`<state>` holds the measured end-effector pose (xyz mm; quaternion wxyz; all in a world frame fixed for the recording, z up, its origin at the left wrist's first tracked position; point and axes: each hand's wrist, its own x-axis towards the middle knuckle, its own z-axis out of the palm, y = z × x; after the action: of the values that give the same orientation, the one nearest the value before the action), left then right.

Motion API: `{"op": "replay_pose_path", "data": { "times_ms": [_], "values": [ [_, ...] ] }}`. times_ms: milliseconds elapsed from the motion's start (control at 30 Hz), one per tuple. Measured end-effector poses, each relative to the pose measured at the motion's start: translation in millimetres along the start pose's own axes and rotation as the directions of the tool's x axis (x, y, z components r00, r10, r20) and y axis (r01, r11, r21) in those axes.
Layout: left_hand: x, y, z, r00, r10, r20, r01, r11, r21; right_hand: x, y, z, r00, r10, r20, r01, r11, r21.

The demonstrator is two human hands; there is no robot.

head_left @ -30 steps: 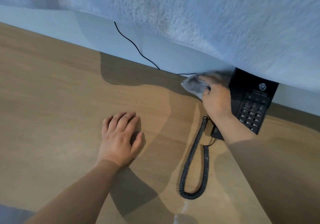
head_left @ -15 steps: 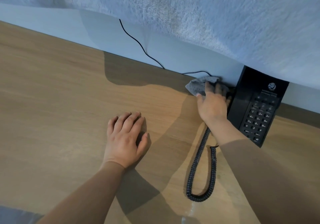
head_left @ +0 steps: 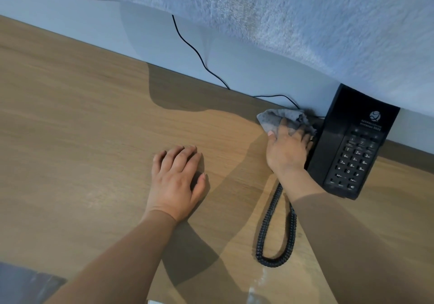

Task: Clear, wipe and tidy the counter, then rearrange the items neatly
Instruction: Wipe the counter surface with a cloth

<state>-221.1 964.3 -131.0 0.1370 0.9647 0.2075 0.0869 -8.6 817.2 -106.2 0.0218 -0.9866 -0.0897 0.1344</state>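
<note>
While your right hand [head_left: 287, 153], grip flat-fingered, presses crumpled grey cloth [head_left: 272, 118] at back edge of wooden table [head_left: 82, 127], touching black corded telephone [head_left: 352, 144], wiping step in hand; left hand [head_left: 176, 181] flat, empty. Next probably: lift telephone, wipe beneath.

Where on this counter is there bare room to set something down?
The counter is bare left of the left hand, back to the wall. Another strip lies between that hand and the coiled cord. Crowded beside the phone, where the right hand presses the cloth.

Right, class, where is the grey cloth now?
In the head view, the grey cloth sits right of centre on the counter by the wall, under the right hand, left of the telephone.
</note>
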Motion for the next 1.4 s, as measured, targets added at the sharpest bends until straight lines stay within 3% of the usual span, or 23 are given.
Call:
{"op": "replay_pose_path", "data": {
  "times_ms": [400,633,1267,1400],
  "values": [
    [0,3,-2,1.000,-0.018,0.014,0.018,1.000,-0.007,-57,0,5,0.994,-0.107,0.019,0.109,0.979,-0.170],
    [0,2,-1,1.000,-0.016,-0.018,0.015,1.000,-0.017,-93,6,15,0.983,-0.180,-0.026,0.174,0.974,-0.144],
    [-2,-1,0,0.998,0.015,-0.062,-0.015,1.000,-0.011,-187,21,41,0.985,-0.161,-0.054,0.157,0.985,-0.070],
    [-5,-2,-2,0.999,0.031,0.024,-0.031,0.999,-0.019,-213,22,53,0.982,-0.153,-0.112,0.142,0.984,-0.107]
  ]
}}
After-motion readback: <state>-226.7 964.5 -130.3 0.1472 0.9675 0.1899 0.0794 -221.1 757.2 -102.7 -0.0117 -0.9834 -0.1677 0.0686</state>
